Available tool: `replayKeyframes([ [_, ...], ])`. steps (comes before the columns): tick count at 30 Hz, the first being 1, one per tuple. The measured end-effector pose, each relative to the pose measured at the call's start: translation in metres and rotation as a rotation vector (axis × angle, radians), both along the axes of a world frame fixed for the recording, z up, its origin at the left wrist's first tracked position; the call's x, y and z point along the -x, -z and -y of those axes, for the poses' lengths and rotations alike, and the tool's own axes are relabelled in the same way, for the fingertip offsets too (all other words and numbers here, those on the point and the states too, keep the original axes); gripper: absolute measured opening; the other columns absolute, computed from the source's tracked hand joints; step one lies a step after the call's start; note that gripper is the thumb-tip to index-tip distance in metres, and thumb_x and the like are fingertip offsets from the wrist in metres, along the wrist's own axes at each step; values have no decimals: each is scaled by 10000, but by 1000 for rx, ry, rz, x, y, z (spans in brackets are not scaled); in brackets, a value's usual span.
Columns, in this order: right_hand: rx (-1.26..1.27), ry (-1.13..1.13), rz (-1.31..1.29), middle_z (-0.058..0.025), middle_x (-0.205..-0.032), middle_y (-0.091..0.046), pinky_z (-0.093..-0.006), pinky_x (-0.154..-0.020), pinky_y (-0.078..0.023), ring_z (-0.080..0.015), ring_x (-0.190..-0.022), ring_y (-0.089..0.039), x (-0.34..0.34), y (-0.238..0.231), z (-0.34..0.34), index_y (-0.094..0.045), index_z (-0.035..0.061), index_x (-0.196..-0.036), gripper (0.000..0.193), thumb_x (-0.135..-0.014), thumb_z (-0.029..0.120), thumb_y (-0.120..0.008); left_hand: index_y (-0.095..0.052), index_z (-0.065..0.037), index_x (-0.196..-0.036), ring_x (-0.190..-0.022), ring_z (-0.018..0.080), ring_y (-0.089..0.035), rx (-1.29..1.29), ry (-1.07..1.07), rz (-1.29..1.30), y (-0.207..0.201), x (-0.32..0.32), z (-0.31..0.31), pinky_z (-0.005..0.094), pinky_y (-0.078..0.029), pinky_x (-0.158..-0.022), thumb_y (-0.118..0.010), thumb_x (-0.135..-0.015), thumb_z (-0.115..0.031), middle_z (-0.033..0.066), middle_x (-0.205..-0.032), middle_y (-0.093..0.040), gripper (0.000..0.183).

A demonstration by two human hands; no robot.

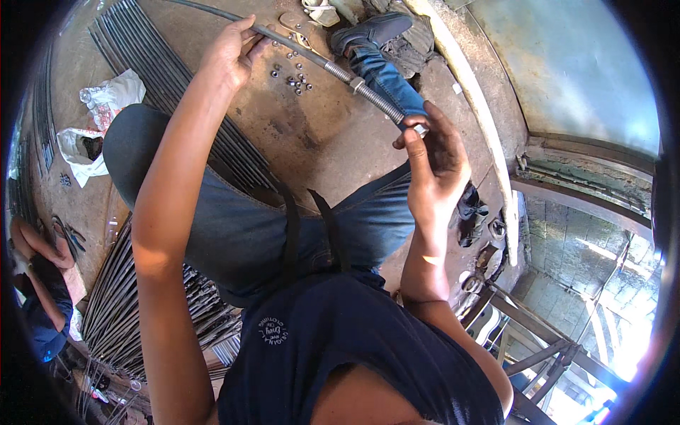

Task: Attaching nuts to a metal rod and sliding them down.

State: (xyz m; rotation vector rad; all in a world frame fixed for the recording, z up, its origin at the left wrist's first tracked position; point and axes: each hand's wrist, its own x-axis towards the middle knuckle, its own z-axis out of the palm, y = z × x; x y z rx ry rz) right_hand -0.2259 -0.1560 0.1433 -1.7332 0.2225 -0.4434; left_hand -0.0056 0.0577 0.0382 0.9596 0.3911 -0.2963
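Note:
A long dark metal rod (297,48) slants across in front of me, its near right end cut with a coarse thread. My left hand (232,51) grips the plain part of the rod between thumb and fingers. One hex nut (357,85) sits midway along the thread. At the threaded tip, my right hand (438,159) pinches a second, shiny nut (420,130) between thumb and fingers; the fingers partly cover it. Several loose nuts (297,81) lie scattered on the floor below the rod.
Bundles of long rods lie on the left (142,42) and beside my leg (134,304). White plastic bags (81,152) rest near my left knee. Another person (46,304) sits at far left. A pale curved pole (489,120) runs along the right, by a metal sheet (574,64).

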Motion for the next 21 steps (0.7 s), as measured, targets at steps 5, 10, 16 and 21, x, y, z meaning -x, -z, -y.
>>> replayKeyframes([
  [5, 64, -33, -52, -93, -1028, -604, -246, -767, -538, -121, -858, -629, 0, 0, 2, -634, -51, -1159, 278, -882, -70, -649, -455, 55, -1090, -952, 243, -662, 20, -32, -3, -5, 3, 3, 254, -626, -799, -633, -931, -119, 155, -1038, -571, 295],
  [10, 99, 6, 51, -100, -1042, -617, -244, -788, -541, -138, -884, -633, -1, -8, -6, -659, -52, -1099, 261, -842, -77, -693, -475, 57, -1066, -908, 233, -645, 59, -48, -5, -14, 8, 8, 247, -622, -779, -618, -942, -129, 146, -1040, -553, 265],
  [16, 375, 12, 154, -118, -1037, -630, -253, -750, -549, -151, -879, -647, -6, 1, -5, -689, -36, -1038, 266, -781, -71, -753, -448, 70, -1135, -998, 265, -677, 27, -30, -12, -6, 4, 3, 265, -630, -835, -629, -932, -98, 174, -1064, -593, 320],
  [21, 505, 54, 200, -117, -961, -659, -260, -692, -550, -154, -813, -662, -9, 4, -3, -692, -38, -1000, 239, -776, -38, -775, -459, 68, -1164, -976, 242, -674, 11, -36, -13, -8, 4, 5, 250, -627, -838, -626, -936, -100, 183, -1116, -565, 329],
])
